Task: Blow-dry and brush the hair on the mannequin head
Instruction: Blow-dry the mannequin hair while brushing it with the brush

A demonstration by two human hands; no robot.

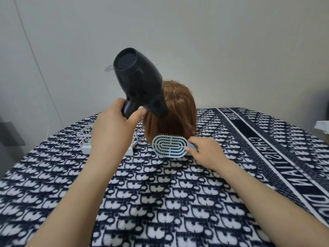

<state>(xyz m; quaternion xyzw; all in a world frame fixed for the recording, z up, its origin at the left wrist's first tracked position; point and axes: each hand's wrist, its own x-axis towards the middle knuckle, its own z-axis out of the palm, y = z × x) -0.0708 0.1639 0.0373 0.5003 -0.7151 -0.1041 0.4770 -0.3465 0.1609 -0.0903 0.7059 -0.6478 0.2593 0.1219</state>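
Note:
A mannequin head with straight auburn hair (176, 111) stands on the table, its back toward me. My left hand (114, 127) grips the handle of a black hair dryer (138, 81), held high with the nozzle angled down at the left side of the hair. My right hand (206, 150) holds the handle of a light blue vented brush (170, 146). The brush's bristles face away from me and touch the lower ends of the hair.
A white wire basket (85, 139) sits on the table to the left, partly behind my left forearm. A dark blue and white patterned cloth (160, 193) covers the table. A plain wall rises behind; a white object (322, 127) shows at the right edge.

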